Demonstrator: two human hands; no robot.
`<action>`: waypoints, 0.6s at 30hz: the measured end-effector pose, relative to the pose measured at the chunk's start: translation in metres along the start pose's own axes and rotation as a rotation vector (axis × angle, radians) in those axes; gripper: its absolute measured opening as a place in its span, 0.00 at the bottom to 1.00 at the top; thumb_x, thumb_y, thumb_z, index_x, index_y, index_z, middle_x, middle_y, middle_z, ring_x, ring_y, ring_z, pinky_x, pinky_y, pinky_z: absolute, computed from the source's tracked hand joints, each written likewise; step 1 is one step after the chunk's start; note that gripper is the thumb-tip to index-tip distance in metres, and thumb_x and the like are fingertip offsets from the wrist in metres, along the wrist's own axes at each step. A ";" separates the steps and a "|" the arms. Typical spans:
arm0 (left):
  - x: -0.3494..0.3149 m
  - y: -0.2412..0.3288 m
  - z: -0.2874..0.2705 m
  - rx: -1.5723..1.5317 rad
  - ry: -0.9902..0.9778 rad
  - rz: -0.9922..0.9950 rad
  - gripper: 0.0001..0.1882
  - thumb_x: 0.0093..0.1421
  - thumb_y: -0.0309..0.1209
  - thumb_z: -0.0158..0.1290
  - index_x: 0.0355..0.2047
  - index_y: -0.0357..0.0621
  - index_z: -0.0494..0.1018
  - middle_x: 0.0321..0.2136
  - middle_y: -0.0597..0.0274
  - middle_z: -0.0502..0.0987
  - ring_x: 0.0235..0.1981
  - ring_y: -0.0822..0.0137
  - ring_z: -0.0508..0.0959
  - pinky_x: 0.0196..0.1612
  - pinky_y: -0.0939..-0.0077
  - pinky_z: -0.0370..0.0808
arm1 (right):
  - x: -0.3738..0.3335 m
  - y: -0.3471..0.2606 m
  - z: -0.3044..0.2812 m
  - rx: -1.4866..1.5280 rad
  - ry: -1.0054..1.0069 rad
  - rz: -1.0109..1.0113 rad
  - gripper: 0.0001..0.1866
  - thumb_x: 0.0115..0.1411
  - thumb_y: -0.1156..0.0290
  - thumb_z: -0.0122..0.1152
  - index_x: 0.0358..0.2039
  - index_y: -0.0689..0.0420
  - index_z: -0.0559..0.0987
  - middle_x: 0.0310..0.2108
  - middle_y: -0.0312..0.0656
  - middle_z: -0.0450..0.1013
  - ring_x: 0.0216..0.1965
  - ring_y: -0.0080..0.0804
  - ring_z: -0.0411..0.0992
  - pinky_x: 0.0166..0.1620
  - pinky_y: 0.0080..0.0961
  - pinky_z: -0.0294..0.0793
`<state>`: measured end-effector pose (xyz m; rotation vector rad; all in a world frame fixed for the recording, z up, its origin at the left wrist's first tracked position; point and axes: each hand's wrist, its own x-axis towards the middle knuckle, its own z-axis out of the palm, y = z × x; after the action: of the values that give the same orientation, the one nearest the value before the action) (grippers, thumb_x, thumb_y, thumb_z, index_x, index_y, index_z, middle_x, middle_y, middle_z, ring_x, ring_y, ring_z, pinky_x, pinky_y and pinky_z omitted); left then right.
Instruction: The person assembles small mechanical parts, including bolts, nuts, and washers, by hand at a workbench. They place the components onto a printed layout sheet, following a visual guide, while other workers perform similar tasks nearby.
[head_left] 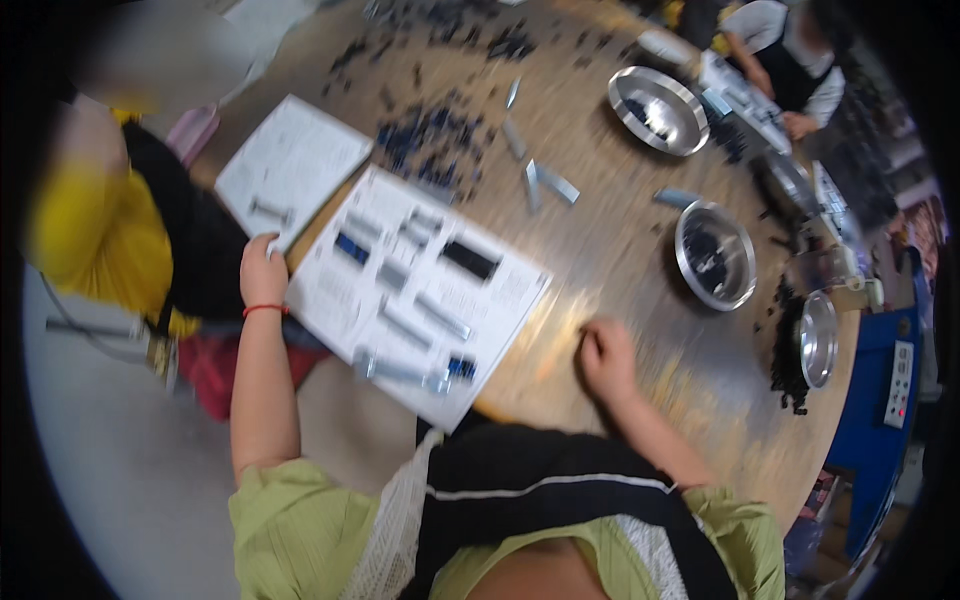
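My left hand [263, 272], with a red band at the wrist, reaches to the near corner of a white printed sheet [300, 165]. Its fingers are bent together; what they hold, if anything, is too blurred to make out. Just beyond them a metal bar-shaped part [271, 211] lies on that sheet. My right hand [608, 360] rests on the wooden table, curled closed, with nothing visible in it. Between my hands lies a larger printed sheet [510, 300], bearing flat metal strips [442, 316], a black rectangular piece [470, 260], small dark-blue pieces [352, 248] and a long metal part [402, 372].
Small dark pieces [430, 145] are scattered across the table, with loose metal strips [556, 184] beside them. Metal bowls [748, 262] stand at the right. A person in yellow [100, 235] is close at my left; another person [785, 60] works at the far right.
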<state>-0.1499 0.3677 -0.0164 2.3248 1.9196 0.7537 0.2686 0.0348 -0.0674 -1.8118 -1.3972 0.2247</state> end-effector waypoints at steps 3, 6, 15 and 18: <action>-0.065 -0.019 -0.024 -0.054 -0.020 -0.265 0.13 0.60 0.29 0.48 0.40 0.39 0.78 0.43 0.48 0.78 0.47 0.51 0.77 0.52 0.64 0.72 | 0.013 -0.005 0.015 0.028 -0.074 0.005 0.17 0.55 0.77 0.55 0.46 0.63 0.74 0.49 0.54 0.68 0.50 0.54 0.66 0.55 0.38 0.66; -0.100 -0.059 -0.008 -0.078 -0.072 -0.295 0.15 0.63 0.33 0.48 0.45 0.36 0.76 0.43 0.47 0.79 0.42 0.53 0.79 0.47 0.64 0.75 | 0.034 -0.022 0.032 -0.002 -0.130 -0.013 0.25 0.54 0.73 0.57 0.54 0.64 0.70 0.56 0.56 0.64 0.56 0.55 0.62 0.60 0.40 0.62; -0.084 -0.057 0.032 -0.651 -0.036 -0.710 0.26 0.59 0.23 0.49 0.59 0.34 0.64 0.28 0.56 0.79 0.23 0.71 0.77 0.23 0.79 0.74 | 0.056 -0.033 0.055 -0.042 -0.172 0.015 0.27 0.52 0.71 0.59 0.54 0.65 0.70 0.56 0.56 0.65 0.56 0.56 0.62 0.61 0.42 0.61; -0.075 -0.069 0.045 -0.565 -0.105 -0.594 0.21 0.54 0.21 0.49 0.49 0.33 0.75 0.26 0.57 0.79 0.20 0.72 0.75 0.21 0.77 0.70 | 0.052 -0.027 0.053 -0.063 -0.159 -0.002 0.25 0.52 0.71 0.60 0.52 0.64 0.71 0.55 0.55 0.66 0.55 0.55 0.63 0.60 0.43 0.62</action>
<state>-0.2050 0.3262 -0.1046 1.3507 1.8746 0.9149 0.2374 0.1075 -0.0669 -1.8782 -1.5313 0.3334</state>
